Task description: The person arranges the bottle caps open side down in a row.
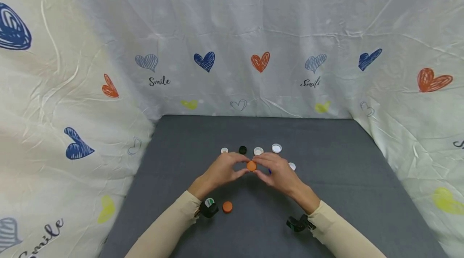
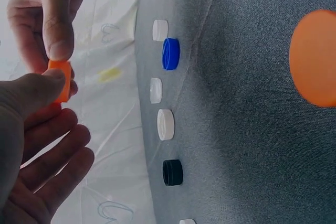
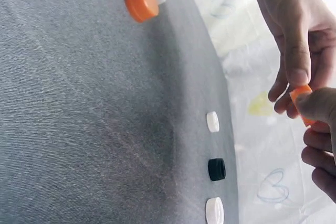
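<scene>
An orange bottle cap (image 1: 251, 165) is held up above the dark table, its round face toward the head camera. My left hand (image 1: 225, 168) pinches it from one side between thumb and fingers; my right hand (image 1: 278, 172) pinches the opposite side. In the left wrist view the cap (image 2: 62, 80) appears edge-on, with the left thumb across it. The right wrist view shows the right thumb over the same cap (image 3: 301, 103). A second orange cap (image 1: 227, 207) lies on the table near my left wrist.
Beyond the hands lie a black cap (image 1: 243, 150) and white caps, one (image 1: 276, 148) farther right. A blue cap (image 2: 170, 54) is partly hidden behind my right hand in the head view. A white-and-green cap (image 1: 209, 202) lies by the left wrist camera. Patterned cloth (image 1: 232, 76) surrounds the table.
</scene>
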### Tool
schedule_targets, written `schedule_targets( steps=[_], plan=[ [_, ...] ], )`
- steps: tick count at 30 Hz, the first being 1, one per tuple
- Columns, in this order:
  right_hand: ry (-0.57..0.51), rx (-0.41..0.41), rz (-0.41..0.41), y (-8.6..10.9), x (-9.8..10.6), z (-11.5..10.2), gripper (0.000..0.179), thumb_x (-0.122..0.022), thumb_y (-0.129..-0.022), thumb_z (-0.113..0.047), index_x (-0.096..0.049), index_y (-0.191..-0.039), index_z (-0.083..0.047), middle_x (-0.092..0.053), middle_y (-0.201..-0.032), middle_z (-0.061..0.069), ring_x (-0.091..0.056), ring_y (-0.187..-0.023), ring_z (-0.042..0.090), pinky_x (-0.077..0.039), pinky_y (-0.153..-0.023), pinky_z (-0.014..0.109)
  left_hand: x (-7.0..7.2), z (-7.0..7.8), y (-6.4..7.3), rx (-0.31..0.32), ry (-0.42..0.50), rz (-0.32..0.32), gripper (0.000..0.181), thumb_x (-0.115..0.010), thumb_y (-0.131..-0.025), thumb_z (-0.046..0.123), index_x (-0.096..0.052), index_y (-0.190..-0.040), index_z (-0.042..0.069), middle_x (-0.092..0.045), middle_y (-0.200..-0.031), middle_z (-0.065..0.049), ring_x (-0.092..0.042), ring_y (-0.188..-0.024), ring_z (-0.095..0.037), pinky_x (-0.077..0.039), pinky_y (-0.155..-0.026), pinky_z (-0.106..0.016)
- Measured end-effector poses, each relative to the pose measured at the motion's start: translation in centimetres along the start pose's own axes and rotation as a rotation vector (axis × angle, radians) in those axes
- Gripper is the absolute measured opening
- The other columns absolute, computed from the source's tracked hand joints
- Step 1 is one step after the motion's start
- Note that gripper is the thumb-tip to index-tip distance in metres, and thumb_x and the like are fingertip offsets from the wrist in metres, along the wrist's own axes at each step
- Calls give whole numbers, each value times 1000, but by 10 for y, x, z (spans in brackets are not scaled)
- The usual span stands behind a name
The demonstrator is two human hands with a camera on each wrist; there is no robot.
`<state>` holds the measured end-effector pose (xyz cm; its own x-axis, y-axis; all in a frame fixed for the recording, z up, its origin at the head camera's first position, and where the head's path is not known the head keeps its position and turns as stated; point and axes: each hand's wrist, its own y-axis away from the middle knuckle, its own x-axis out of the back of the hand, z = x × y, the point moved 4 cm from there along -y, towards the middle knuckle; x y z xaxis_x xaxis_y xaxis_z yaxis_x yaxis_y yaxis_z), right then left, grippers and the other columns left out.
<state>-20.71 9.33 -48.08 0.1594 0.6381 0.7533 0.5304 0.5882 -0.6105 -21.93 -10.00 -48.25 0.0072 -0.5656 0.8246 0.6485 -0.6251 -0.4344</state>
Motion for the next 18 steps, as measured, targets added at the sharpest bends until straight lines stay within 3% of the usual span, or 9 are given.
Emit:
schedule_targets(
  steps=[6,18],
  plan=[
    [-18,19,-79,5,2,-9,34,-83,-83,-23,-75,-114,-9,-73,-114,4,-68,-109,20,-56,-90,42,0,8,7,-10,-28,-119,30,-78,-89,28,-74,-115,13,-75,-111,2,-70,-100,-11,-57,-87,-27],
    [-60,-3,-149,29,-13,-28,29,-84,-82,-25,-76,-107,-14,-73,-109,-3,-68,-105,14,-57,-89,35,-12,24,28,-42,-78,-268,26,-76,-90,31,-76,-111,16,-76,-106,5,-71,-95,-12,-56,-86,-26]
  ],
)
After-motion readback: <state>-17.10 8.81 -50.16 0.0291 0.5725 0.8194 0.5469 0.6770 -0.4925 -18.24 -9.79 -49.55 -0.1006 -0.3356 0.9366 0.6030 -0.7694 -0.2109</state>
